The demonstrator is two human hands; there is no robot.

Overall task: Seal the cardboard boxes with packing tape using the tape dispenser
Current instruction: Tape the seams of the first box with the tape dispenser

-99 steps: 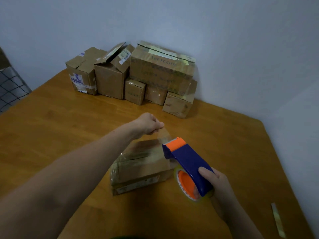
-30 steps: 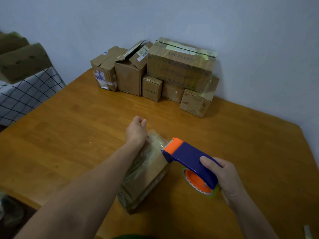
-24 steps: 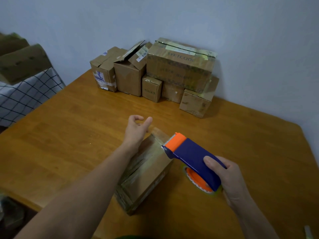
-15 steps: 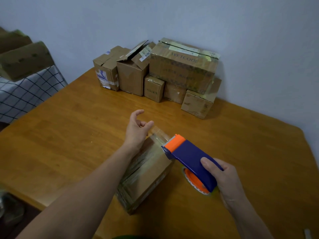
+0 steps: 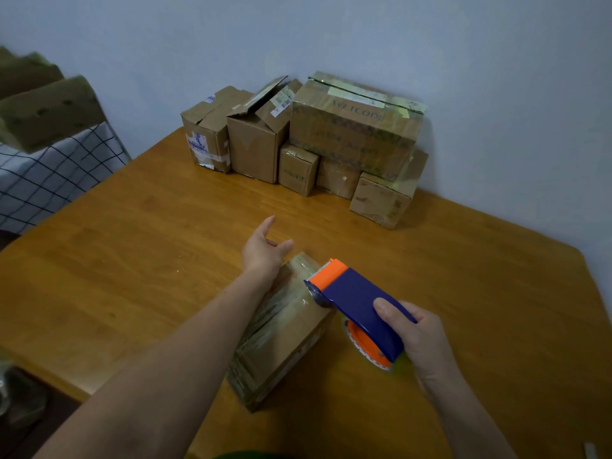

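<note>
**Left hand off the tape, dispenser at the box edge**

A second ago our left hand is pressing the tape end flat on the far end of the box. Now it is lifted clear, fingers straight and spread and holding nothing, and it reaches forward past the box's far edge toward the stack of boxes against the wall.

Our right hand has barely moved. Its fingers are wrapped round the blue body of the tape dispenser, thumb on top. The orange cutter end sits just at the box's far right edge and the roll hangs beside its right side. The box lies slantwise on the table, directly under our left forearm, with its top glossy with tape.

We take this to mean the strip is stuck down and no longer needs holding. We cannot tell whether the clear tape between the cutter and the box is already severed, because it is too faint to see. If it is not, we judge that a tilt and tug of the dispenser is still owed before this box counts as sealed. At least one box in the stack stands with its flaps up, so more sealing remains.
</note>
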